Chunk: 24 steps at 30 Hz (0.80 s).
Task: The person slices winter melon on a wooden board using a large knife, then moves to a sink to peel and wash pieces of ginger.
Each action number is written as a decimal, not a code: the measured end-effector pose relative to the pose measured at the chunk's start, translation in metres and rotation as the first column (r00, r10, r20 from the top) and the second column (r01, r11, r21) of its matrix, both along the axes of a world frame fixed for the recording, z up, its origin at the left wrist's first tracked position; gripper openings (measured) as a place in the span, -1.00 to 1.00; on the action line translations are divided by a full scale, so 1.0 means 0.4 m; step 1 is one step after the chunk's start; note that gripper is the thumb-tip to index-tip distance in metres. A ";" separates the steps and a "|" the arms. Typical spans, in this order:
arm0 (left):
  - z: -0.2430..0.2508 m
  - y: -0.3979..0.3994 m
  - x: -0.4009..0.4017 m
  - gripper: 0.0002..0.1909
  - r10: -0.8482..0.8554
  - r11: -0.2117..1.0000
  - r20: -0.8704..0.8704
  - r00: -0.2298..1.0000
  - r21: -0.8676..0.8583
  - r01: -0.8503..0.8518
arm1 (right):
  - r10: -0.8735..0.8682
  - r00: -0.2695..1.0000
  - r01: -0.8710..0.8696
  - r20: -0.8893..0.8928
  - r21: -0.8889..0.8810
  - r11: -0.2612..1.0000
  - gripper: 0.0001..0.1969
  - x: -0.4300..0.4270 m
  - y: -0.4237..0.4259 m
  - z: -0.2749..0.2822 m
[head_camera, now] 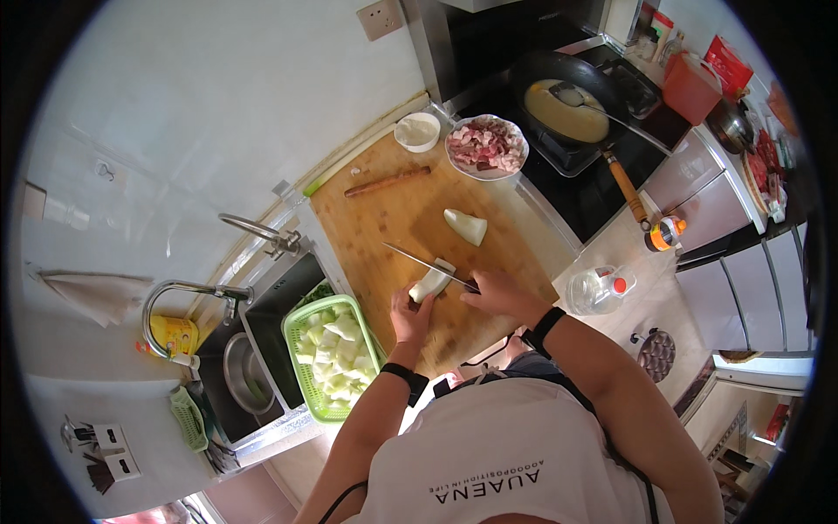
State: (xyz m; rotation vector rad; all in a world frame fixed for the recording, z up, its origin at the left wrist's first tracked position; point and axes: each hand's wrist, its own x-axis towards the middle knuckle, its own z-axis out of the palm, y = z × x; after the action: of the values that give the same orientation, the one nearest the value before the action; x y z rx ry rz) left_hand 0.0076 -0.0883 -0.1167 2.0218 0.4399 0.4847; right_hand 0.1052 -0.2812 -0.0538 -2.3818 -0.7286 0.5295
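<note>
My right hand (492,295) grips the handle of a kitchen knife (419,257), its blade lying across a pale, peeled gourd-like vegetable piece (432,283). The near end of that piece is held against the wooden cutting board (373,223) by my left hand (410,318). Farther up the board rests a second pale piece (466,227), apart from the blade. To the left, a green plastic basket (292,367) is heaped with cut pale-green chunks (330,354). I cannot tell how deep the blade has gone into the vegetable.
Along the board's far side are a wooden stick (387,182), a white bowl of pale powder (417,132) and a plate of sliced raw meat (488,147). A wok (563,98) with cloudy liquid and a ladle stands on the stove. The sink (275,334) is left; a clear jug (592,291) stands right.
</note>
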 end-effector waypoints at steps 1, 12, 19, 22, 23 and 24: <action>0.000 0.001 -0.003 -0.66 0.000 1.000 -0.001 1.000 -0.006 0.000 | -0.006 0.999 0.008 -0.035 0.058 0.998 -0.62 0.001 -0.009 0.012; -0.042 0.037 0.069 -0.62 -0.065 0.994 -0.077 0.995 -0.093 0.058 | -0.203 0.949 0.240 -0.243 0.135 0.961 -0.45 -0.028 -0.039 0.108; -0.061 0.046 0.067 -0.62 -0.063 0.998 -0.066 0.996 -0.005 0.062 | -0.182 0.967 0.188 -0.179 0.016 0.982 -0.46 -0.058 -0.028 0.113; -0.050 0.037 0.066 -0.63 -0.058 0.998 -0.053 0.997 0.019 0.059 | -0.183 0.975 0.185 -0.125 0.005 0.983 -0.47 -0.066 -0.029 0.115; -0.035 0.027 0.070 -0.64 -0.067 0.996 -0.071 0.995 0.057 0.071 | -0.189 0.974 0.191 -0.128 -0.001 0.982 -0.47 -0.066 -0.034 0.115; -0.032 0.030 0.069 -0.64 -0.062 0.996 -0.072 0.995 0.055 0.067 | -0.175 0.976 0.171 -0.131 -0.037 0.985 -0.47 -0.066 -0.032 0.119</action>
State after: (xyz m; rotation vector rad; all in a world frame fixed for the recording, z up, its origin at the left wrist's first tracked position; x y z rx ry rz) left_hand 0.0352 -0.0765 -0.1297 2.1072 0.4062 0.3912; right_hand 0.0789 -0.2940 -0.0063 -2.3781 -0.4526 0.6206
